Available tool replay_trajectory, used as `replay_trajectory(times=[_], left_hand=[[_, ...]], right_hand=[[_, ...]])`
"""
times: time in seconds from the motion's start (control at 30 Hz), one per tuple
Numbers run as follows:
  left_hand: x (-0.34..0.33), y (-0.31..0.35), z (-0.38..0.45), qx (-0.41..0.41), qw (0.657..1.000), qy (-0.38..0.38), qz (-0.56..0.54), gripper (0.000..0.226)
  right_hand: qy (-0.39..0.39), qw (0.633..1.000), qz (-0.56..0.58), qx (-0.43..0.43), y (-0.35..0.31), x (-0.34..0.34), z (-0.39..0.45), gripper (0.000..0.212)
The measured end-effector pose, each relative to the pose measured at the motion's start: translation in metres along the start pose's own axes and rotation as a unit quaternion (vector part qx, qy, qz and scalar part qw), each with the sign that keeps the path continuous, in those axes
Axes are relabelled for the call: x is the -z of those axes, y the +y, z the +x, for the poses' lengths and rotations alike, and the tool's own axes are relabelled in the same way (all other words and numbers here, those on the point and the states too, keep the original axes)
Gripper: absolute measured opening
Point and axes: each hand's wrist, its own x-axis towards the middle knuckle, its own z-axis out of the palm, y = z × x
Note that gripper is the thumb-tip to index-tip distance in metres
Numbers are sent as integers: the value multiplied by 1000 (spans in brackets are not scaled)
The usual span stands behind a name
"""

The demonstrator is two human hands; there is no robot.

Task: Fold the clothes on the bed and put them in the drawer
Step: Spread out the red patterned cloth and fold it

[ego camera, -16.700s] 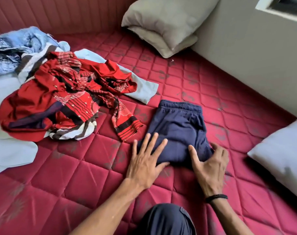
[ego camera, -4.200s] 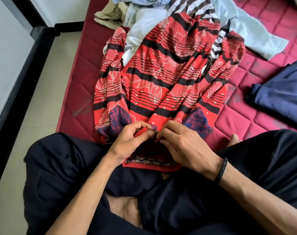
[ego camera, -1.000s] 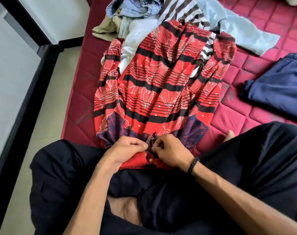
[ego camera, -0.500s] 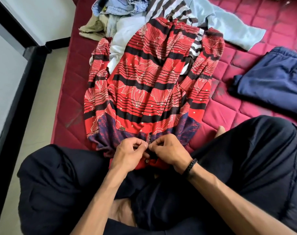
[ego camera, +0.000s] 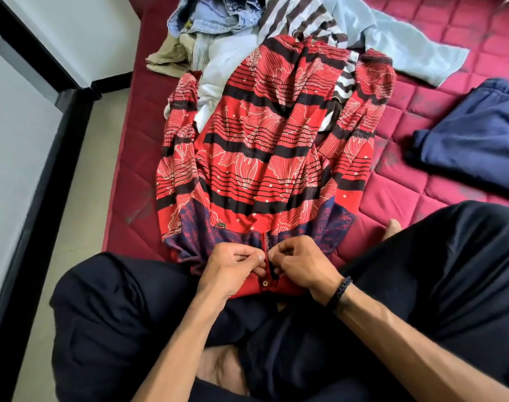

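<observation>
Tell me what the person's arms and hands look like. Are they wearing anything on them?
Both forearms are bare, with no sleeves showing. The right hand has a dark braided bracelet around its wrist. The left hand has nothing on its wrist, and no rings can be seen on either hand. Fingernails look short and plain.

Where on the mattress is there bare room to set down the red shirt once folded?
Bare mattress shows between the red shirt and the folded navy shorts, and a narrow strip along the left edge. The far end is crowded with the jeans, striped top and light blue garment. Both hands pinch the shirt's placket.
</observation>
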Motion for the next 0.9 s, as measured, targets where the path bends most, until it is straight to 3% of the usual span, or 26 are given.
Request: replay_trajectory(times=[0.27,0.37,0.5,0.6,0.7,0.9], left_hand=[[-8,-1,-2,-4,997,72,36,14],[-11,0,-5,-23,992,105,66,22],[-13,-3,-6,-41,988,117,96,14],[-14,-1,-6,-39,986,119,109,15],[-13,-1,-5,-18,990,112,81,13],[0,-3,3,23,997,25,-63,15]], right_hand=[[9,999,18,-27,1,-4,3,34],[12,998,41,-37,-1,-5,4,27],[37,997,66,-26,-1,-6,2,12],[67,998,10,-14,4,-4,6,8],[100,995,-27,12,6,1,5,8],[94,993,49,49,2,1,3,25]])
